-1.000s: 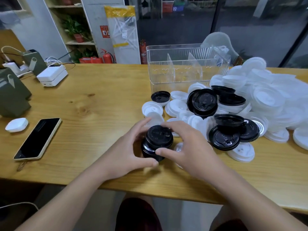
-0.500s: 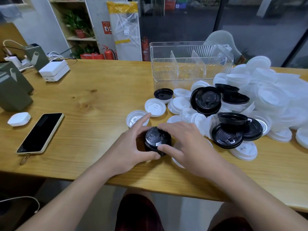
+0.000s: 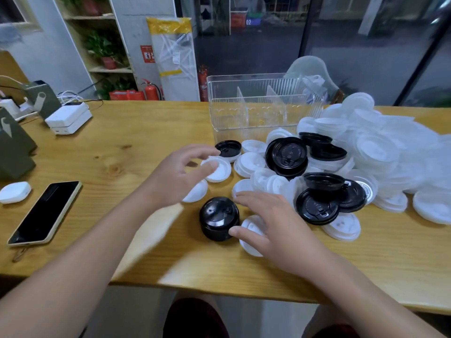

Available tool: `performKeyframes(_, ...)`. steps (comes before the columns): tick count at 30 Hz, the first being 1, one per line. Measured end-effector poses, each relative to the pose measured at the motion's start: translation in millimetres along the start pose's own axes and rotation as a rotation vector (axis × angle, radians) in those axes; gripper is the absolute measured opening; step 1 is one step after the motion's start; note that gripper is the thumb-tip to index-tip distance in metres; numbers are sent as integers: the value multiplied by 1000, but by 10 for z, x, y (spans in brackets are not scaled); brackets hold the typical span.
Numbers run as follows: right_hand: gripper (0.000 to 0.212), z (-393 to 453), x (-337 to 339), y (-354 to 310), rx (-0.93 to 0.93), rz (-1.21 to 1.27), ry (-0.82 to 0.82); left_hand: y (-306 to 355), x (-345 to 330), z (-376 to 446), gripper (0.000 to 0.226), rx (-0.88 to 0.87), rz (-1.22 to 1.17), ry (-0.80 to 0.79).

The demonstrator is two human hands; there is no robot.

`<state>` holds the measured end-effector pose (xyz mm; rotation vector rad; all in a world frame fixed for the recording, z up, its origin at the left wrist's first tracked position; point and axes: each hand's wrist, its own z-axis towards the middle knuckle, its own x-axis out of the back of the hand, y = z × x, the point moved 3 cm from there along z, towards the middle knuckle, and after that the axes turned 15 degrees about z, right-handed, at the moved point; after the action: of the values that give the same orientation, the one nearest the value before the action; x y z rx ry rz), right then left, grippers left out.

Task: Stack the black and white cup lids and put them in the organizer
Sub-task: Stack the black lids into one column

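Note:
A stack of small black lids (image 3: 219, 217) stands on the wooden table (image 3: 122, 152) near its front edge. My right hand (image 3: 271, 228) lies just right of the stack, fingers spread, thumb touching its side. My left hand (image 3: 178, 174) hovers blurred above and left of it, fingers reaching over a small white lid (image 3: 218, 170). A mixed pile of black lids (image 3: 289, 154) and white lids (image 3: 380, 152) covers the right of the table. The clear organizer (image 3: 263, 108) with dividers stands behind the pile.
A phone (image 3: 45, 213) and a small white device (image 3: 15, 192) lie at the left. White boxes (image 3: 68, 117) and dark green boxes (image 3: 14, 147) sit at the far left. Another small black lid (image 3: 228, 148) lies before the organizer.
My left hand has let go of the black stack and moved up and away toward the small white lid. My right hand has opened and slid to the stack's right side.

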<state>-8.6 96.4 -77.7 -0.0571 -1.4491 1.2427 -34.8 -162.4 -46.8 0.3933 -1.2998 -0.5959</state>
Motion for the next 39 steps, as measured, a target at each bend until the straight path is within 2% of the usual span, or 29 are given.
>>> performKeyframes(4, 61, -48, 51, -9, 5, 15, 32, -157, -292, 601, 30, -32, 413, -84)
performKeyframes(7, 61, -85, 71, 6, 5, 22, 43, -194, -501, 779, 31, -15, 508, -176)
performKeyframes(9, 61, -113, 76, 30, 7, 17, 49, -204, -564, 813, 30, 11, 499, -172)
performKeyframes(13, 59, -156, 99, 71, -2, 46, 70, -155, -550, 819, 35, 30, 445, -91)
performKeyframes(16, 57, -150, 112, 75, 4, 61, 88, -115, -501, 786, 25, -1, 387, -23)
performKeyframes(21, 57, -126, 97, 54, 6, 84, 90, -56, -439, 678, 9, 92, 171, 111)
performKeyframes(31, 56, -92, 76, 50, 6, 69, 113, 0, -303, 558, 36, 113, 16, 160)
performKeyframes(33, 56, -73, 85, 34, 12, 57, 133, 20, -260, 514, 35, 121, -33, 179)
performKeyframes(37, 65, -40, 122, 10, 20, 80, 248, 144, -189, 318, 19, 184, -320, 222)
performKeyframes(39, 73, -12, 150, -2, 22, 108, 330, 250, -167, 203, 20, 225, -447, 178)
